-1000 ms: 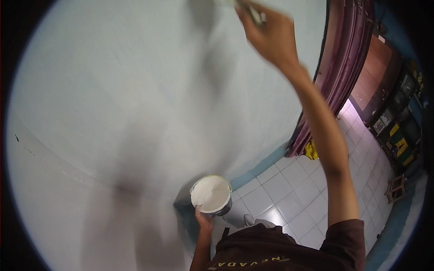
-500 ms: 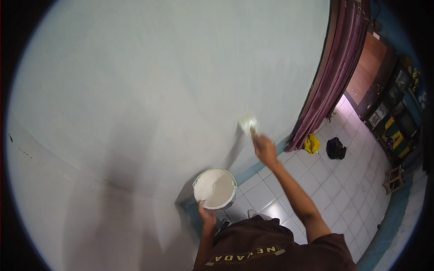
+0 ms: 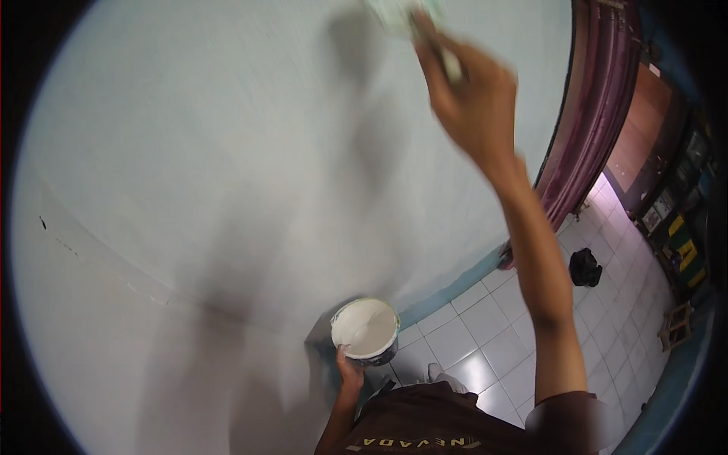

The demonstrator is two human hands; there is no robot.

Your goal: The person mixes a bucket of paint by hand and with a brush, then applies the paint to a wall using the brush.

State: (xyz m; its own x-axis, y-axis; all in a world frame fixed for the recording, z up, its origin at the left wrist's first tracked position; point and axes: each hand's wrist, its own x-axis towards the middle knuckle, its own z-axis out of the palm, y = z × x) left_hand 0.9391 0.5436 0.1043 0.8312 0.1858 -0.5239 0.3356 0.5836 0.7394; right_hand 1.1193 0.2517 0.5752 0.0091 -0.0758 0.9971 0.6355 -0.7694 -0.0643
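Note:
My right hand (image 3: 474,95) is raised high, fingers closed around the handle of a paintbrush (image 3: 402,17). The brush's pale, whitish-green head sits at the top edge of the view, in front of the pale wall (image 3: 227,136); motion blurs it, and I cannot tell whether it touches the wall. Low down near the wall, my left hand (image 3: 349,369) grips a bucket (image 3: 365,330) by its near rim, thumb over the edge. White paint coats the bucket's inside, and its dark outer side shows below the rim.
A purple curtain (image 3: 588,144) hangs at the wall's right end. White floor tiles (image 3: 485,315) spread to the right, with a black bag (image 3: 585,267) lying on them. Farther right stand a small wooden stool (image 3: 676,326) and a dark cabinet (image 3: 686,189). A blue band runs along the wall's foot.
My right hand has swept the paintbrush upward from just above the bucket's height to the top of the view. The bucket stays in my left hand. The arm now hides the yellow bag.

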